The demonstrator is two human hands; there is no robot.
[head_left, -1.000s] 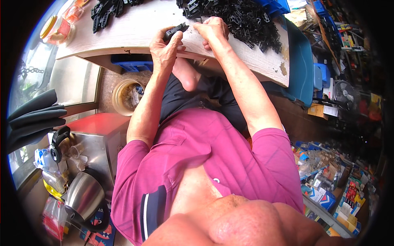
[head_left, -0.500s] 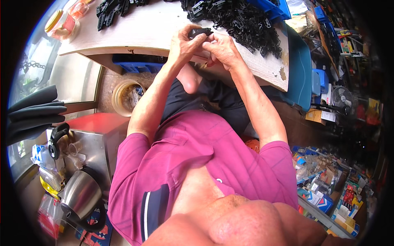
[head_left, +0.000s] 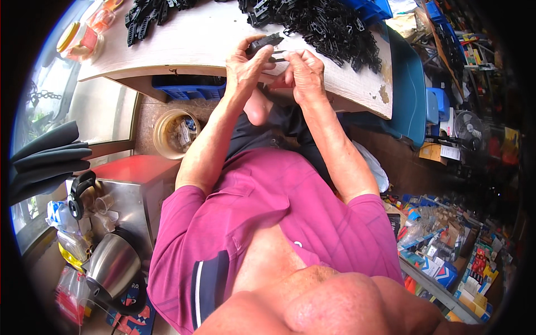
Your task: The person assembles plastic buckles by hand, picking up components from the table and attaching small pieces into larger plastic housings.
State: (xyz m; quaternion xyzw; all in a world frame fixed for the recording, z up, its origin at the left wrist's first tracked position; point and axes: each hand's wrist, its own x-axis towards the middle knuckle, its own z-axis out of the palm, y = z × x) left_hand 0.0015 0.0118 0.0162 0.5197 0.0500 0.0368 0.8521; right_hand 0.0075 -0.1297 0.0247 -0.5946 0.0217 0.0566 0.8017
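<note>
Two blk piles (head_left: 332, 33) on worn tbl (head_left: 209, 33), bucket (head_left: 158, 135) on flr (head_left: 147, 113).

Pale table (head_left: 195, 42): large black-part heap (head_left: 329, 30) right, smaller black pile (head_left: 148, 14) left, yellow-lidded jar (head_left: 81, 43) by left edge.

The left hand (head_left: 243, 72) hides part of the black piece (head_left: 267, 41) from me. My view's far edge cuts off the black heap (head_left: 329, 33), and the clutter (head_left: 510, 146) along the right blurs past telling.
</note>
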